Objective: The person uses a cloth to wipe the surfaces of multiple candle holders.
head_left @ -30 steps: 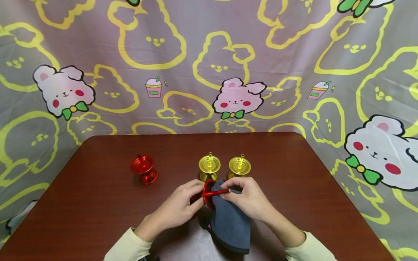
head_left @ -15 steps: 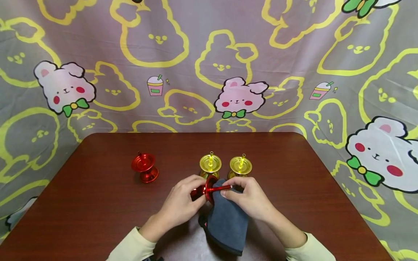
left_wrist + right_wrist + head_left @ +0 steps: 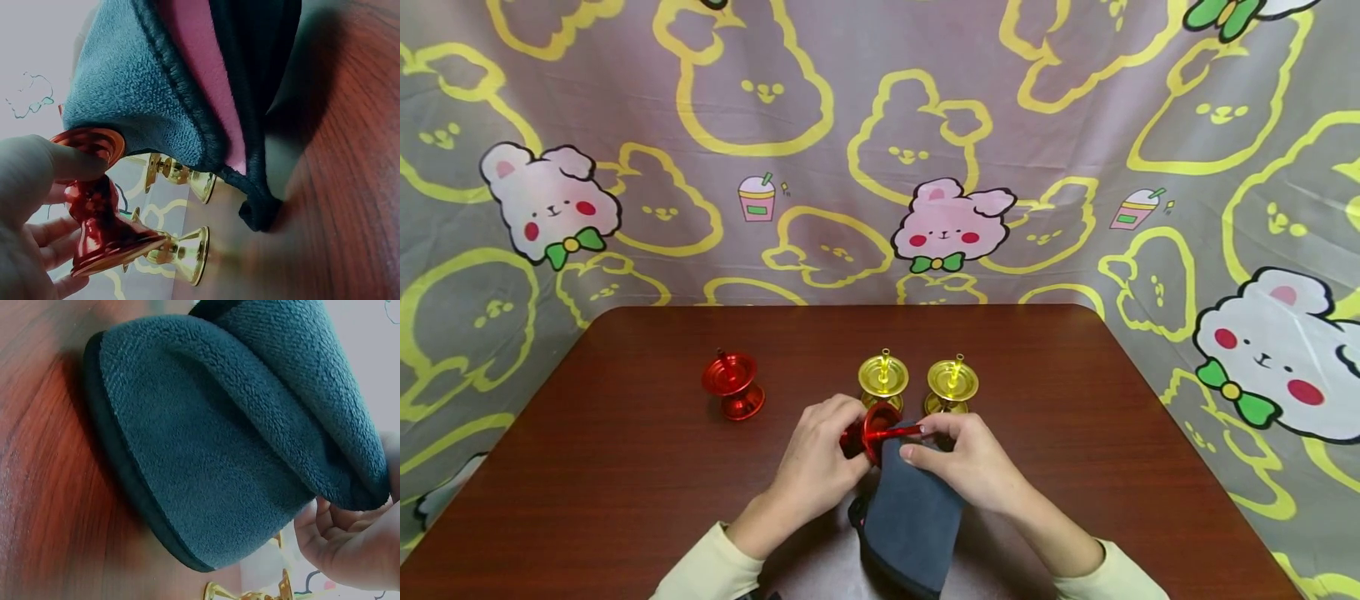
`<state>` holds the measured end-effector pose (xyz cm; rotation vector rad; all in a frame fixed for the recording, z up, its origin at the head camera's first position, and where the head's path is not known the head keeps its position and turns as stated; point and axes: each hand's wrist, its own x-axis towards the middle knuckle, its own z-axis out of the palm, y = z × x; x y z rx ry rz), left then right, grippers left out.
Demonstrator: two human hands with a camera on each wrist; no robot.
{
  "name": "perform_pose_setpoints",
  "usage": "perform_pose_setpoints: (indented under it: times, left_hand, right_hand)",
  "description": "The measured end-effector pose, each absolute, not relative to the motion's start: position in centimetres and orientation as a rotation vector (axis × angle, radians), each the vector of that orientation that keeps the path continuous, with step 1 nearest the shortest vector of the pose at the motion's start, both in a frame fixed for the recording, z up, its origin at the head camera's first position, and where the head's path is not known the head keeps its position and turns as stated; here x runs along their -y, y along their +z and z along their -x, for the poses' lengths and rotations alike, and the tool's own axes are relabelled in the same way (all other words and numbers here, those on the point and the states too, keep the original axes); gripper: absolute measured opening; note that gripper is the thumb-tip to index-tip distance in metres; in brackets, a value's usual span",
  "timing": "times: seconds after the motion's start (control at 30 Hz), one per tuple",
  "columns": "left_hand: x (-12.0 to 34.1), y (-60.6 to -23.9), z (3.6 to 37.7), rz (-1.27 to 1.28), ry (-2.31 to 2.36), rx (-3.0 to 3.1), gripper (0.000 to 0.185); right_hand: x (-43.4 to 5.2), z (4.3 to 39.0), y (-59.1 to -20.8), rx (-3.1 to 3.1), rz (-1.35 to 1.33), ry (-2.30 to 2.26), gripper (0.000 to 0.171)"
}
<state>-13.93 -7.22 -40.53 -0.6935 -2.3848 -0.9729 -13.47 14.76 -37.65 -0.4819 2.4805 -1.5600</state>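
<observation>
Nearest the person, the grey-blue fleece cloth [image 3: 910, 521] hangs lower and further to their left than half a second ago, its bottom edge now almost at the frame's lower border, with a pink lining showing in the left wrist view. The right hand [image 3: 958, 462] pinches the cloth's upper part against the spike of the red candle holder [image 3: 871, 433], fingers curled; it has slid slightly toward the holder. The left hand [image 3: 820, 467] grips that holder by its stem and base, thumb on the rim of the dish (the left wrist view shows this plainly), holding it tipped sideways just above the counter [image 3: 1075, 433], much as before. Just beyond stand two gold candle holders [image 3: 883, 379] [image 3: 952, 382], upright and side by side, unmoved. Further left a second red candle holder [image 3: 732, 385] stands alone, also unmoved.
</observation>
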Motion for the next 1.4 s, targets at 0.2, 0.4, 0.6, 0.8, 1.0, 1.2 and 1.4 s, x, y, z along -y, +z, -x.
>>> perform_pose_setpoints:
  times: [0.2, 0.4, 0.6, 0.8, 1.0, 1.2, 1.4]
  left_hand:
    - [7.2, -40.7, 14.1, 0.65, -0.984, 2.373, 0.037]
    - [7.3, -40.7, 14.2, 0.653, -0.986, 2.361, 0.039]
    - [7.3, -40.8, 13.9, 0.656, -1.015, 2.366, 0.04]
    - [7.4, -40.9, 13.6, 0.666, -1.047, 2.408, 0.04]
    - [7.5, -40.9, 13.5, 0.706, -1.111, 2.448, 0.041]
    - [7.8, -41.1, 13.5, 0.785, -1.245, 2.472, 0.037]
    - [8.3, -41.4, 13.7, 0.903, -1.357, 2.515, 0.032]
  right_hand:
    - [-13.8, 12.9, -37.6, -2.407, 0.52, -1.633, 0.018]
    - [-13.8, 13.0, -37.5, -2.445, 0.512, -1.624, 0.016]
    - [-14.2, 13.3, -37.6, -2.507, 0.523, -1.593, 0.016]
    - [-14.4, 13.5, -37.9, -2.589, 0.525, -1.551, 0.017]
    - [-14.6, 13.9, -38.0, -2.667, 0.518, -1.482, 0.012]
    - [-14.8, 14.0, -38.1, -2.693, 0.546, -1.451, 0.013]
    - [-15.1, 14.1, -38.3, -2.697, 0.655, -1.432, 0.017]
